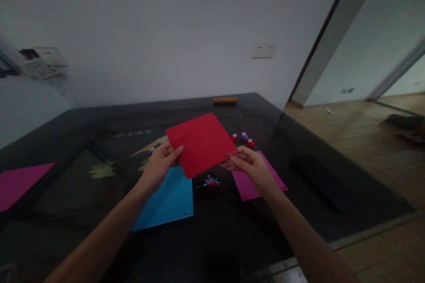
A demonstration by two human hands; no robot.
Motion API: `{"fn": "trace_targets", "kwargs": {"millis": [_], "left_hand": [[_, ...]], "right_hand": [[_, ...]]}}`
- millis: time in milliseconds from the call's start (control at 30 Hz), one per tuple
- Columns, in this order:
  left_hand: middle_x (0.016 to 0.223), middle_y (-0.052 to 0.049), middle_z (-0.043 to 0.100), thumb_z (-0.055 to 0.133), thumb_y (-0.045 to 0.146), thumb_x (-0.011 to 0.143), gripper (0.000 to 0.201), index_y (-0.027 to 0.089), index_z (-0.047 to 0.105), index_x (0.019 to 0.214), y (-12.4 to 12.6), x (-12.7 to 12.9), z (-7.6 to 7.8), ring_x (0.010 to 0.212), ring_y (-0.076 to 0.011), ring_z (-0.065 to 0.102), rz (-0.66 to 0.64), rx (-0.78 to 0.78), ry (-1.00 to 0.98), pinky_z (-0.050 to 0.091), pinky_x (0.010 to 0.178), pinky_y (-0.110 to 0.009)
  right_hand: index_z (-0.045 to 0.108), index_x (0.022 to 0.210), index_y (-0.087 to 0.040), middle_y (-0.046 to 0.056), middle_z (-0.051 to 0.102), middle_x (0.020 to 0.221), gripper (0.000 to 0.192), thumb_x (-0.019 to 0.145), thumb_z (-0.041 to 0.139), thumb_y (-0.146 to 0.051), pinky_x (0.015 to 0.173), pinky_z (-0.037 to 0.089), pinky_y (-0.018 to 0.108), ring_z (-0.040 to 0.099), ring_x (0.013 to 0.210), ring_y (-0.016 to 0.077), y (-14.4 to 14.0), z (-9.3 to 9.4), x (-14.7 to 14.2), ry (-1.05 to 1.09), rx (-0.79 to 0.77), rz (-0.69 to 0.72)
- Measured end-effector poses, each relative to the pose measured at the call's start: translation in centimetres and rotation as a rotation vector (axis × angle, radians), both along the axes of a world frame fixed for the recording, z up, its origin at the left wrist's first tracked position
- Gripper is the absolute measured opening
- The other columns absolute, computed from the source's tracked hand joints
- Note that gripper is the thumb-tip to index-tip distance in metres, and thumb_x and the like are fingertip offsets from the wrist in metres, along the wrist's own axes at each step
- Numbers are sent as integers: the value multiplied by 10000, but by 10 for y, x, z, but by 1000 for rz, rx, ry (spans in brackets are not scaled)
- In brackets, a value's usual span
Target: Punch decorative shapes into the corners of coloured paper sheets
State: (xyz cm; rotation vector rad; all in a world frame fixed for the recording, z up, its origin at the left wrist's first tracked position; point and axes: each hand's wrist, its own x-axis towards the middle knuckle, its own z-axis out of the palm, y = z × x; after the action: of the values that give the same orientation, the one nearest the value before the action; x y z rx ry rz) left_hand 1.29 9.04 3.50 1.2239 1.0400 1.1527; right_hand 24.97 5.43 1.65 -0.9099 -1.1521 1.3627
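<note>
A square red sheet (201, 143), perhaps paper or felt, is held up over the dark table between both hands. My left hand (162, 159) pinches its left edge, thumb on top. My right hand (249, 163) grips the right corner, where a few small dots show. Under the sheet lies a blue sheet (169, 201), partly covered by my left forearm. Below my right hand is a magenta sheet (245, 185). Between these two sits a small cluster of pink and blue bead-like pieces (211, 181).
Several small round red and purple pieces with eye-like tops (245, 136) stand behind the right hand. Another magenta sheet (23, 183) lies far left. An orange-brown roll (226, 100) rests at the table's back edge. A long black object (320, 181) lies at right.
</note>
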Motion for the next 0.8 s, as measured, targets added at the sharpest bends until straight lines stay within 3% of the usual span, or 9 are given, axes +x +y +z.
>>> {"fn": "trace_targets", "kwargs": {"millis": [167, 600, 800], "left_hand": [[988, -104, 705, 674, 331, 751, 468, 171, 538, 1169, 9, -16, 2, 825, -221, 683, -128, -93, 122, 539, 716, -357], [847, -44, 729, 684, 285, 744, 440, 211, 556, 1158, 7, -16, 8, 699, -197, 696, -122, -15, 128, 570, 660, -331], [880, -41, 731, 654, 287, 764, 406, 205, 568, 1152, 2, -14, 16, 762, -196, 697, -134, 12, 164, 574, 681, -314]], "right_hand": [[606, 831, -181, 31, 717, 828, 218, 719, 704, -340, 590, 542, 244, 686, 669, 131, 4, -3, -2, -125, -167, 94], [620, 860, -140, 62, 726, 848, 248, 736, 694, -341, 595, 554, 223, 696, 675, 127, 9, -16, -7, -138, -287, 127], [627, 859, -142, 53, 720, 769, 279, 711, 718, -361, 593, 550, 224, 684, 644, 125, 11, -22, -7, -122, -312, 161]]}}
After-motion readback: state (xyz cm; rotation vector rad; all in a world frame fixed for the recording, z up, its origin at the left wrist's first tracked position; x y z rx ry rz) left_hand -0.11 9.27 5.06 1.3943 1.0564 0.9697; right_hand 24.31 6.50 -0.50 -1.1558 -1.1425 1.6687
